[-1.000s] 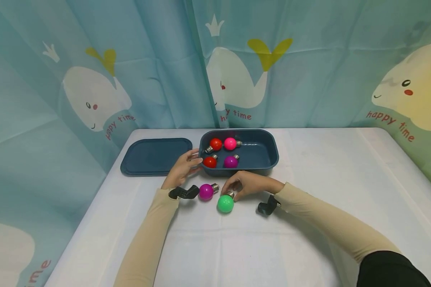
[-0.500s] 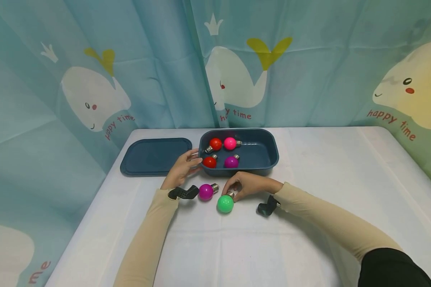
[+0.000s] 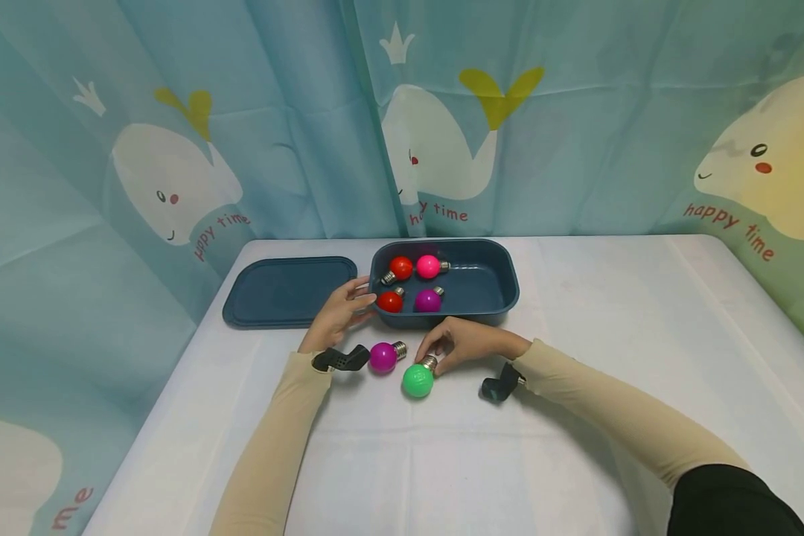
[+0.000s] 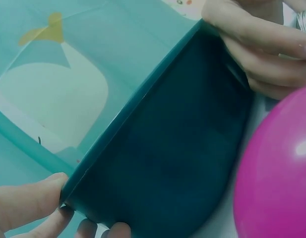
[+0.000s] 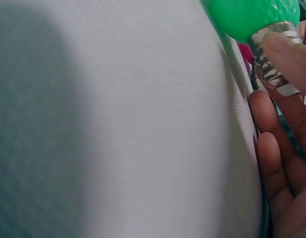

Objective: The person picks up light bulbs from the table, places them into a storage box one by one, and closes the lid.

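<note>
A person's right hand (image 3: 465, 340) pinches a round green bulb (image 3: 418, 381) by its ribbed metal base (image 3: 430, 362), on the near side of a dark blue rectangular box (image 3: 485, 286); the left hand (image 3: 335, 320) grips the box's left end. Two red bulbs (image 3: 400, 267), a pink bulb (image 3: 427, 266) and a purple bulb (image 3: 427, 301) lie inside (bunched leftward). With the green and a round magenta bulb (image 3: 383, 357) outside and the flat dark blue lid (image 3: 284, 290) off at left, the work looks past halfway.

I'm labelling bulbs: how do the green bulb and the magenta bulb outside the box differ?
The green bulb has a textured surface; the magenta bulb looks smooth. The right hand pinches the green bulb's base; no hand holds the magenta bulb. Both have silvery screw bases.
</note>
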Demonstrator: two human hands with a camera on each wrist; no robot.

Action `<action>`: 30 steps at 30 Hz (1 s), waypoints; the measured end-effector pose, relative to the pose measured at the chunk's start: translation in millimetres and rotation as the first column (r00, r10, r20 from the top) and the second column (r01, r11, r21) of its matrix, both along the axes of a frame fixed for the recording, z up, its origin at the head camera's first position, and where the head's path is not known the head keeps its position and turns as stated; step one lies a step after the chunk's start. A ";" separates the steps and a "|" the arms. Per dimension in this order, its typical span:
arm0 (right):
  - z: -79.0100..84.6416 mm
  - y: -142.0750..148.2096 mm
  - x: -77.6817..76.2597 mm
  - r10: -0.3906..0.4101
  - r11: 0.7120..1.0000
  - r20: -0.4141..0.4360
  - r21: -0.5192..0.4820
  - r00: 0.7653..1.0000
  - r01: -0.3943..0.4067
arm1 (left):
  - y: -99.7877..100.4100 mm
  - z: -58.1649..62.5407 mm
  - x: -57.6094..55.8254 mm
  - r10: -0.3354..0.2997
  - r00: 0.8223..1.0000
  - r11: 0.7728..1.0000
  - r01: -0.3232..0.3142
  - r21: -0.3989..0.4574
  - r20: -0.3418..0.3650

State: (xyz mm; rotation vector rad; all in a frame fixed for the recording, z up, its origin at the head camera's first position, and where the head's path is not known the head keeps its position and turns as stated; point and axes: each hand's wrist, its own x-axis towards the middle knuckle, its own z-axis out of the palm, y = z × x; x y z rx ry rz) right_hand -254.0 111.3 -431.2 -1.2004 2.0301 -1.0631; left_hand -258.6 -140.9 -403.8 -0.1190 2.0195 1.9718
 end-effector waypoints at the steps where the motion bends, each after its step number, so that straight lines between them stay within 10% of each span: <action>1: 0.1 0.1 0.0 0.000 1.000 0.008 -0.003 1.000 0.000 | -0.2 0.0 0.0 0.000 1.000 1.000 0.000 0.001 0.001; 30: -3.1 -3.8 3.9 0.018 0.995 0.238 -0.103 0.971 0.007 | -0.8 -0.2 -0.1 -0.003 1.000 1.000 0.003 0.003 0.006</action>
